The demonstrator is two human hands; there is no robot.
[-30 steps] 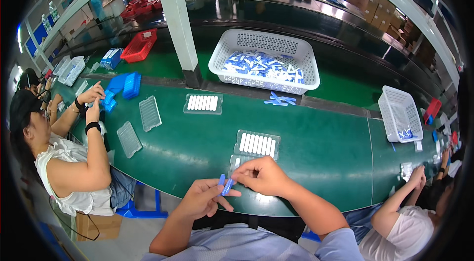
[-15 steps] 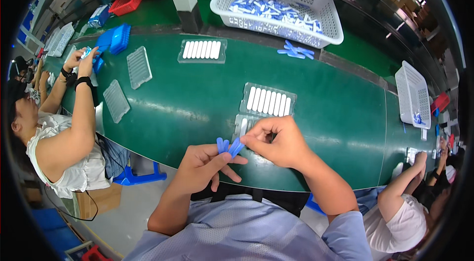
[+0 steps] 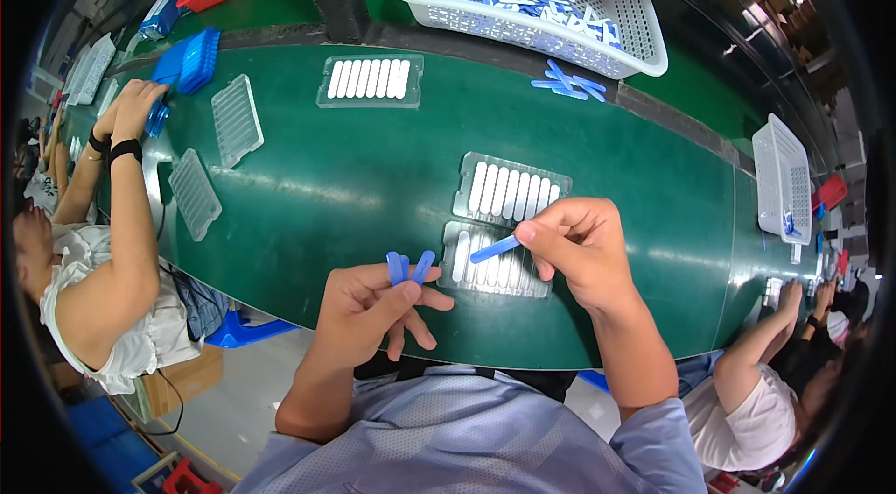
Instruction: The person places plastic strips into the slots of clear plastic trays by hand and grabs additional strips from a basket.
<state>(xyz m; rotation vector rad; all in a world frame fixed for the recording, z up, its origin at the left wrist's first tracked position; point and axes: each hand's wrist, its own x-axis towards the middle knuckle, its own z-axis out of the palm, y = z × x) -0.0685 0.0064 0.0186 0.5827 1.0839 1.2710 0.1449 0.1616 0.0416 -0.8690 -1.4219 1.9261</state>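
Observation:
My right hand [image 3: 583, 247] pinches one slim blue round-ended strip [image 3: 495, 249] between thumb and fingertips. That strip hovers over a clear slotted tray [image 3: 499, 291], which has a white strip [image 3: 461, 257] in its left slot; glare hides what the other slots hold. Left of this tray, my left hand [image 3: 369, 312] grips a few more blue strips [image 3: 409, 270] fanned between thumb and fingers. Just beyond lies another clear tray [image 3: 462, 186] with a row of white strips [image 3: 507, 191], partly covered by my right hand.
A third filled tray [image 3: 371, 102] lies farther back. Loose blue strips [image 3: 569, 83] sit below a large white basket [image 3: 527, 34] of blue and white strips. Two clear trays [image 3: 238, 120] lie at left, near a co-worker's hands [image 3: 131, 108]. Another white basket [image 3: 782, 181] stands at right.
My right hand has moved right, away from my left hand, drawing one blue strip out of the bunch and over the near tray. My left hand has shifted slightly left.

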